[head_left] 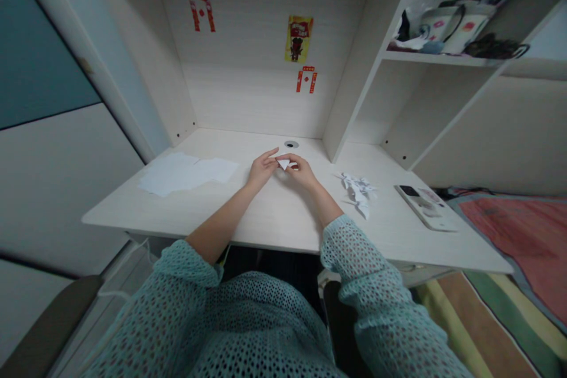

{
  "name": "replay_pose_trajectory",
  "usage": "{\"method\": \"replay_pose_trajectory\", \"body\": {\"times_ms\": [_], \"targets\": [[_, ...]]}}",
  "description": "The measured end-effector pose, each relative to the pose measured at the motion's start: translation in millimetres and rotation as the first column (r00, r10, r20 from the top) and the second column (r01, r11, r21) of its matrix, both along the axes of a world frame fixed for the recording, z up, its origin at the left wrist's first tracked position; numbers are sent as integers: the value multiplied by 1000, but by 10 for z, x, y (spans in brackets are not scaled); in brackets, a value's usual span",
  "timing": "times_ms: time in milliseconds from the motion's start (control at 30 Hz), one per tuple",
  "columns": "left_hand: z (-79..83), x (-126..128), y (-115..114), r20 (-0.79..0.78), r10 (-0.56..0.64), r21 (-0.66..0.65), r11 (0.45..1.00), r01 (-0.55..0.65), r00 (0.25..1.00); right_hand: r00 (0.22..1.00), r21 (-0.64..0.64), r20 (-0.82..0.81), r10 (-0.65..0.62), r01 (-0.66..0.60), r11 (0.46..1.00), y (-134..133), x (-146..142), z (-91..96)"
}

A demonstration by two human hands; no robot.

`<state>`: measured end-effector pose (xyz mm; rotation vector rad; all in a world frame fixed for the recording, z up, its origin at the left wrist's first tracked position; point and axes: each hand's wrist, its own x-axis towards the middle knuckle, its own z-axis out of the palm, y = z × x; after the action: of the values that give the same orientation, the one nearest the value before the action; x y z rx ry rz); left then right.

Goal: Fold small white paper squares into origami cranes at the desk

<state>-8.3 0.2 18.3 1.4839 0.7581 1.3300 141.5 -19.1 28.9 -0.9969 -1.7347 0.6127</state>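
A small piece of white paper (283,163), folded to a triangle, is held between my two hands above the desk. My left hand (262,169) pinches its left side, with the index finger stretched past it. From the right, my right hand (302,170) grips the paper with thumb and fingers closed on it. Flat white paper sheets (186,172) lie spread on the desk to the left. Over on the right is a small heap of folded white paper pieces (358,189); their exact shape is too small to make out.
The white desk (283,218) has a round cable hole (291,144) behind my hands. A phone (425,208) lies at the right. Cups (467,26) with scissors and pens stand on the upper right shelf. A partition (376,65) rises from the desk. Bedding (522,242) lies beyond the right edge.
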Motion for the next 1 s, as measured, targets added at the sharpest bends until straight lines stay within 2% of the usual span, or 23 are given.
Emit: {"method": "replay_pose_trajectory", "body": {"times_ms": [300,633,767,900,1000], "targets": [[8,12,-29,-17,-8,-24,1000,7,1000,999,-12,47,-3,4,1000,-12,10,6],[88,-34,-44,-60,55,-117,991,-62,997,979,-93,-184,-87,70,993,111,153,-37],[62,-10,-36,-39,28,-131,991,-33,999,940,-180,-322,-114,58,982,123,133,-50],[34,9,-28,-16,-9,-119,993,7,1000,894,-255,-393,-213,116,960,104,83,-48],[24,2,-25,-39,32,-139,990,-37,999,874,-297,-423,-237,114,948,83,52,-47]]}}
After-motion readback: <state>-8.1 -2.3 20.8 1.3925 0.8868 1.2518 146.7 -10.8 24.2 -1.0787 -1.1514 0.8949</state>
